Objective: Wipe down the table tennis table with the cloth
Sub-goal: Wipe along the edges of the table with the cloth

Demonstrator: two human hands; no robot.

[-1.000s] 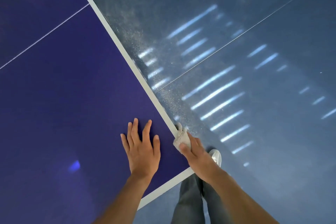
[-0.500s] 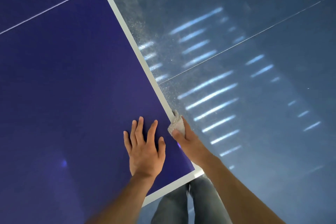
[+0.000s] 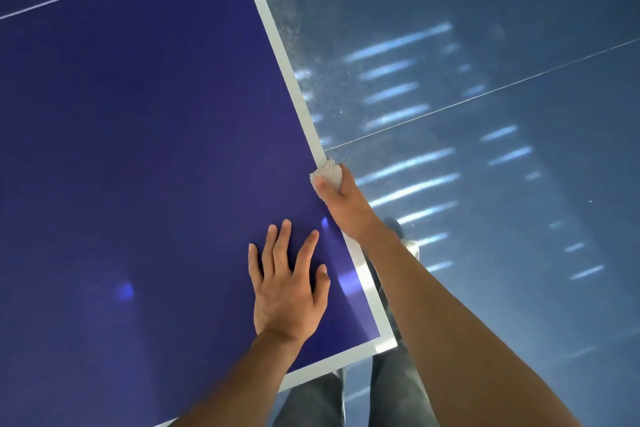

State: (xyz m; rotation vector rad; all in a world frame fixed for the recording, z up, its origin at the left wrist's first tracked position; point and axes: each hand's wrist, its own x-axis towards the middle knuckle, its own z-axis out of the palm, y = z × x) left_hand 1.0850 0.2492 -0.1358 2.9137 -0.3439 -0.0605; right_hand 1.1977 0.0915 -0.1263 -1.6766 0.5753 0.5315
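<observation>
table tennis table (image 3: 138, 149): deep blue top, white border lines, thin white line across far left, near-right corner in view | cloth (image 3: 329, 173): small, pale grey, bunched, on the right edge line, gripped by right hand (image 3: 346, 208)

No readable text, label or number anywhere.

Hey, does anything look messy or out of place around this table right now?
Only one thing: a band of pale dust speckles the floor along the table edge, beyond the cloth the right hand grips. The table itself shows no damage or spill.
</observation>
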